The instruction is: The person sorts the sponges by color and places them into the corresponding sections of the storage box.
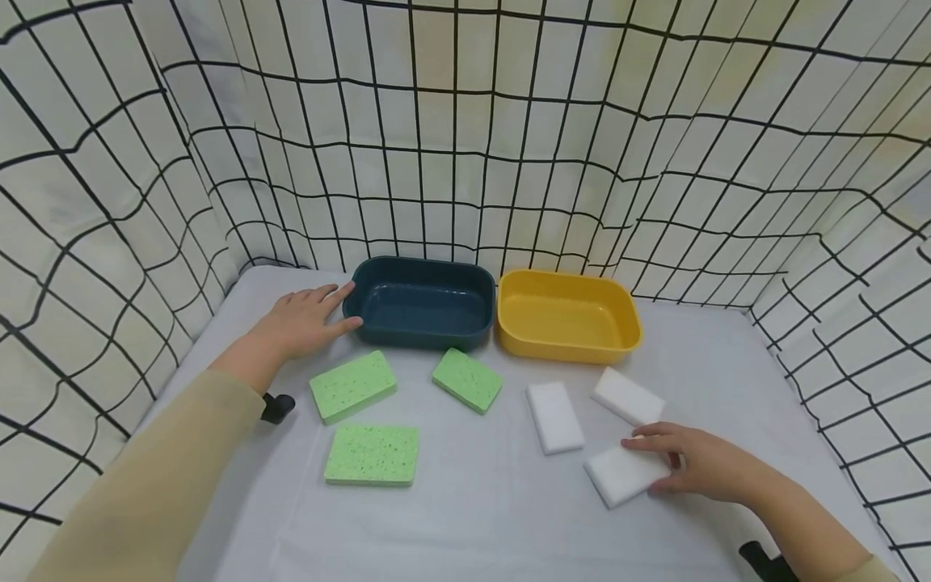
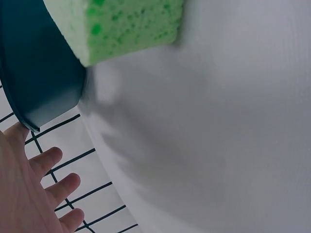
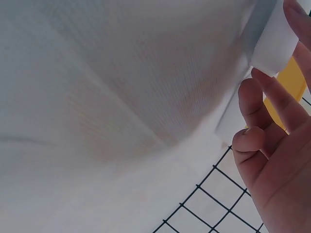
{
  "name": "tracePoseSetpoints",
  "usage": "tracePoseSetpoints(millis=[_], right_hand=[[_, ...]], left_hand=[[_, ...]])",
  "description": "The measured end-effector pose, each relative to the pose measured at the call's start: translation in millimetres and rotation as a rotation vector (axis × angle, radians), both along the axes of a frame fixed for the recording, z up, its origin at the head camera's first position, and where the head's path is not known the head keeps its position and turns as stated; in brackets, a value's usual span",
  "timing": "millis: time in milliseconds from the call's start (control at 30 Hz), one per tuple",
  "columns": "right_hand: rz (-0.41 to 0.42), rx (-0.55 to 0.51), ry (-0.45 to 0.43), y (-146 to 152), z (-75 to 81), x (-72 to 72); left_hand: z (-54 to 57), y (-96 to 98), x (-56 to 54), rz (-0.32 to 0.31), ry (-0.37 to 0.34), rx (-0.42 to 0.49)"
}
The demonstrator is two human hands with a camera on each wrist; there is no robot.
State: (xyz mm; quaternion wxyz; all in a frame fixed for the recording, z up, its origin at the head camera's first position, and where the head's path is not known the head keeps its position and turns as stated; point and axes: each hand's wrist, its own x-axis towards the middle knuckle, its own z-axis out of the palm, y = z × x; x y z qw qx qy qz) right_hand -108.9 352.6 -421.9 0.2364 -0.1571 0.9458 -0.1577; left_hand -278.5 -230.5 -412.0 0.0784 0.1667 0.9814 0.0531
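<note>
My left hand [image 1: 301,322] rests its spread, nearly straight fingers at the left end of a dark blue dish [image 1: 407,333]; in the left wrist view the fingertips are right at the dish's rim [image 2: 24,124]. On the right, my right hand [image 1: 705,462] pinches a white sponge [image 1: 618,478] between thumb and fingers, close over the table. The right wrist view has the white sponge [image 3: 277,46] at its upper right, with the other fingers curled beside it. A second white sponge [image 1: 629,396] lies just beyond that hand, and a third white sponge [image 1: 555,418] lies to its left.
A yellow dish [image 1: 560,349] stands right of the blue one. Three green sponges, one at the left [image 1: 354,386], one lower [image 1: 372,455] and one nearer the middle [image 1: 468,380], lie on the white-covered table [image 1: 494,517]. Black wire mesh [image 1: 454,149] encloses the back and sides.
</note>
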Motion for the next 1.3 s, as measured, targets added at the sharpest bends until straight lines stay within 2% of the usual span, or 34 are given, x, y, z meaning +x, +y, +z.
tracePoseSetpoints(millis=[500, 800, 1033, 1300], right_hand=[[0.01, -0.001, 0.076, 3, 6.2, -1.4], [-0.004, -0.004, 0.091, 6, 20.2, -7.7], [0.006, -0.015, 0.123, 1, 32.1, -23.1], [0.046, -0.027, 0.182, -15, 52.3, -49.2]], left_hand=[[-0.6, 1.6, -1.9, 0.022, -0.027, 0.005], [0.3, 3.3, -1.3, 0.024, -0.034, -0.007], [-0.4, 1.0, -1.8, 0.023, -0.032, 0.007], [-3.3, 1.3, -3.8, 0.022, -0.027, 0.016]])
